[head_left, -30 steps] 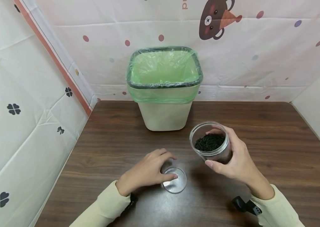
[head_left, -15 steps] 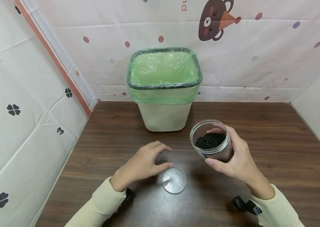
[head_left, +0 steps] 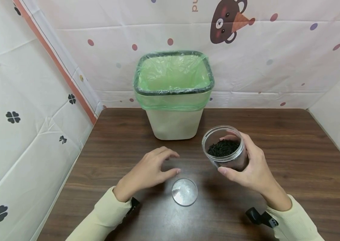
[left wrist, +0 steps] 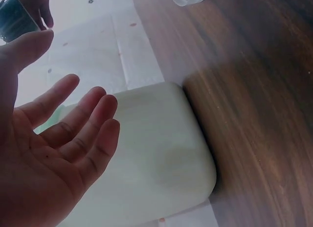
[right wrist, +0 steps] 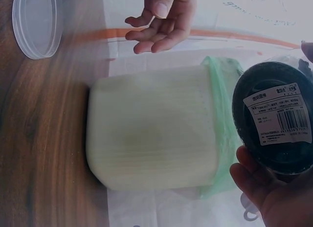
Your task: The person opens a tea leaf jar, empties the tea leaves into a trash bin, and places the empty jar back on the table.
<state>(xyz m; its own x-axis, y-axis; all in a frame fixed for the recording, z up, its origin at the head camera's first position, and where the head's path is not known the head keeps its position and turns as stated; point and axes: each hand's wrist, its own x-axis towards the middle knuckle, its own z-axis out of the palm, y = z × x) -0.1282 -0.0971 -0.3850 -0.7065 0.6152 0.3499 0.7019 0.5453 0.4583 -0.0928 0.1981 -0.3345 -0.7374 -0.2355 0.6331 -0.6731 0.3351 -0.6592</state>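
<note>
My right hand [head_left: 252, 167] grips a clear round jar [head_left: 237, 160] from its right side, raised off the table and tilted a little to the left. Dark, shredded tea-like leaves [head_left: 223, 148] fill part of it, and its mouth is uncovered. In the right wrist view the jar's base carries a white barcode label [right wrist: 279, 113]. A clear round lid [head_left: 184, 192] lies flat on the table. Above and left of that lid, my left hand [head_left: 150, 170] hovers with fingers spread and relaxed, holding nothing; its palm and loose fingers show in the left wrist view.
A cream bin [head_left: 174, 124] lined with a green plastic bag [head_left: 173, 102] stands at the back of the brown wooden table [head_left: 112, 140]. Printed cloth sheets [head_left: 103, 63] hang behind the table and along both sides.
My left hand has drawn away from the lid, up and to the left, leaving it on the table. The right hand and jar have stayed nearly in place.
</note>
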